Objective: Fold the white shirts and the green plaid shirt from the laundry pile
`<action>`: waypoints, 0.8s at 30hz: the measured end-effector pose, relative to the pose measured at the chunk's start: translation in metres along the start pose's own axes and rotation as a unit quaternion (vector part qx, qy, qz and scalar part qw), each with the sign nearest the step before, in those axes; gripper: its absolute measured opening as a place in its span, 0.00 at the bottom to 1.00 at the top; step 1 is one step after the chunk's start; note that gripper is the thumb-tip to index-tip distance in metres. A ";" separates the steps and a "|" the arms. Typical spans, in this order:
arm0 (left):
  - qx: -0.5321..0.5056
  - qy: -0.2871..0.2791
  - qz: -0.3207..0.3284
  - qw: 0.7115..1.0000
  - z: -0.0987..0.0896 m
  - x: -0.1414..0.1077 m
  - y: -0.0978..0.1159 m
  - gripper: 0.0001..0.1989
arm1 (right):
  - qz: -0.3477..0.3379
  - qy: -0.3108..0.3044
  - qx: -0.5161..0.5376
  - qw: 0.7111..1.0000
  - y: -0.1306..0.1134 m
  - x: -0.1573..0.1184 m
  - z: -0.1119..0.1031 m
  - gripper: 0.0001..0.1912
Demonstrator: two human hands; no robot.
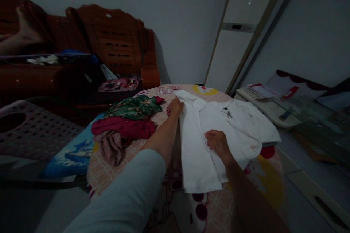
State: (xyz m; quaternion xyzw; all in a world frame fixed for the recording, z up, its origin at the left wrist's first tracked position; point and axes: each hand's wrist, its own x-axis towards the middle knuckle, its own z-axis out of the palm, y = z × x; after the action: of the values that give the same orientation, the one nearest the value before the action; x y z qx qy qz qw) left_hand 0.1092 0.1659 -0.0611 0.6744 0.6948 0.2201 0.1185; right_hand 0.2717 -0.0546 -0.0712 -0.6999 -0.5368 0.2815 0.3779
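A white shirt (191,160) lies spread on the round table, with one long panel folded lengthwise over its left side. My left hand (175,106) is closed at the shirt's far left edge, its fingers curled on the cloth. Over the middle of the shirt, my right hand (217,141) has its fingers pinched together at the folded panel's inner edge. The cloth between those fingers is mostly hidden. What looks like the collar opening shows beyond my right hand.
Rumpled clothes lie on the table's left: a green patterned piece (133,107) and a magenta one (124,127). A patterned cloth (164,185) covers the table. Around it stand a wooden bench (115,40), a perforated plastic chair (38,127) and a glass-topped stand (322,120). Someone's bare foot (26,31) rests at far left.
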 end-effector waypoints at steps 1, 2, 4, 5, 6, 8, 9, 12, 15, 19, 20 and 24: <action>-0.003 -0.004 -0.011 1.000 0.002 0.004 0.001 0.17 | 0.001 0.000 -0.002 1.000 0.001 0.000 0.001 0.14; -0.004 -0.006 -0.020 1.000 0.003 0.007 0.001 0.16 | 0.001 0.001 -0.004 1.000 0.001 0.000 0.002 0.14; -0.010 0.005 -0.027 1.000 0.006 0.012 -0.001 0.14 | 0.000 0.000 -0.005 1.000 0.001 0.000 0.003 0.14; -0.016 0.016 -0.029 0.999 0.008 0.014 -0.002 0.15 | 0.001 0.001 -0.007 1.000 0.001 0.000 0.003 0.14; -0.022 0.030 -0.030 0.999 0.009 0.014 -0.004 0.15 | 0.004 0.002 -0.009 1.000 0.001 0.001 0.003 0.14; -0.032 0.049 -0.037 0.998 0.010 0.015 -0.010 0.16 | 0.007 0.004 -0.014 1.000 0.001 0.001 0.003 0.13; -0.034 0.051 -0.045 0.997 0.010 0.016 -0.012 0.15 | 0.007 0.004 -0.017 1.000 0.002 0.001 0.003 0.13; -0.038 0.053 -0.058 0.996 0.009 0.014 -0.014 0.15 | 0.006 0.002 -0.028 1.000 0.002 0.002 0.003 0.14; -0.042 0.081 0.004 0.996 0.005 0.009 -0.006 0.15 | 0.005 0.005 -0.033 0.999 0.002 0.002 0.003 0.14; -0.036 0.031 0.181 0.982 0.009 0.000 0.018 0.14 | 0.009 0.002 -0.032 0.999 0.001 0.002 0.005 0.13; -0.030 -0.008 0.217 0.976 0.012 -0.002 0.023 0.13 | 0.012 0.000 -0.031 0.999 0.001 0.002 0.005 0.13; 0.002 -0.087 0.267 0.960 0.028 -0.006 0.029 0.13 | 0.009 0.001 -0.026 1.000 0.002 0.001 0.005 0.14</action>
State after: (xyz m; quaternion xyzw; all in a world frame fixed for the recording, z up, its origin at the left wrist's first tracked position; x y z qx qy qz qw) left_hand 0.1479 0.1640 -0.0727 0.8521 0.4768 0.1831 0.1143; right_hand 0.2689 -0.0523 -0.0756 -0.7147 -0.5370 0.2702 0.3576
